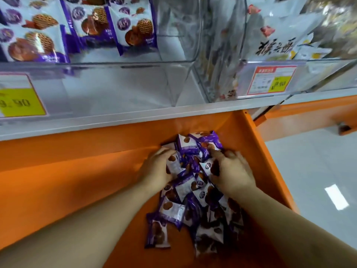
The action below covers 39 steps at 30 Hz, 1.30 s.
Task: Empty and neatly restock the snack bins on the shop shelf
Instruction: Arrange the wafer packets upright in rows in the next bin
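A: Where are the snacks?

B: A heap of little purple and white snack packs [193, 190] lies in the orange drawer [77, 190], on its right side. The drawer sits under the grey shelf edge [135, 117].

A: What are the hands doing?

B: Both hands are in the far part of the heap. The left hand [158, 167] is on the left side of it. Its fingers curl round some packs and hold them. The right hand [231, 171] is on the right side. Its fingers curl down into the packs too and grip them. The hands are near each other, with packs between them.

A: Are there packs near us as well?

B: Yes. The heap runs from the hands back toward us, between the two arms. One pack [157, 235] lies at the near left edge of the heap, a little apart.

A: What is up on the shelf?

B: A clear bin [173, 60] stands far and to the left. Bigger purple and white cookie bags [133, 26] stand in a row in its left part. Its right part shows only the clear walls. A yellow price tag [19, 101] is on its front, at the left.

A: And beside it?

B: Another clear bin [218, 78] stands to the right. It holds white bags with black writing [276, 45]. It has a red and yellow price tag [272, 80] on its front. The picture there is blurry, so I cannot read it well.
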### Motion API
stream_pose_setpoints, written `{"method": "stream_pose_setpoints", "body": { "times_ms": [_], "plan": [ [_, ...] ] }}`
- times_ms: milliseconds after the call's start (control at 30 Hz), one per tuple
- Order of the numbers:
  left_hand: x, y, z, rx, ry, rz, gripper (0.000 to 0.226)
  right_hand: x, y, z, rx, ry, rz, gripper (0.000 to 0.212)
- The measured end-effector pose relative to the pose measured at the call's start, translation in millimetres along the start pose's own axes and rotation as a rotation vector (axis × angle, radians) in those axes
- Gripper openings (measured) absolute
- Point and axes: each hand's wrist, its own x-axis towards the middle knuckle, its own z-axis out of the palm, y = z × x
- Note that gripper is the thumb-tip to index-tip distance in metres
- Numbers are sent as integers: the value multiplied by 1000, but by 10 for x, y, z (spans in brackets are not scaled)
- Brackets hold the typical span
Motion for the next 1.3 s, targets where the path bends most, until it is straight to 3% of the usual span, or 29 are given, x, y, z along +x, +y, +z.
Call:
{"method": "stream_pose_setpoints", "body": {
  "times_ms": [167, 400, 533, 700, 833, 933, 1133, 1300],
  "plan": [
    [-175, -44, 8, -61, 48, -71, 83, -4, -24, 33, 58, -28, 29, 77],
    [-795, 81, -581, -240, 56, -126, 72, -40, -36, 74, 170, -32, 3, 68],
    [-1161, 130, -973, -353, 3, -164, 66, -210, -30, -183, 451, -30, -39, 63],
    [-1518, 255, -1464, -715, -5, -229, 62, -650, -349, -848, 787, -87, -230, 66],
    [-1882, 436, -1937, -1120, -85, -205, 48, -1124, -788, -1337, 846, -146, -424, 66],
    [-2178, 581, -2318, -1323, -147, -155, 57, -1514, -1126, -1673, 883, -117, -531, 63],
    [-2812, 845, -3045, -1111, -63, 9, 42, -2247, -1562, -2190, 865, 89, -519, 61],
    [-3316, 882, -3479, -1208, 26, 44, 40, -2795, -1768, -2444, 1022, 157, -520, 47]
  ]
}}
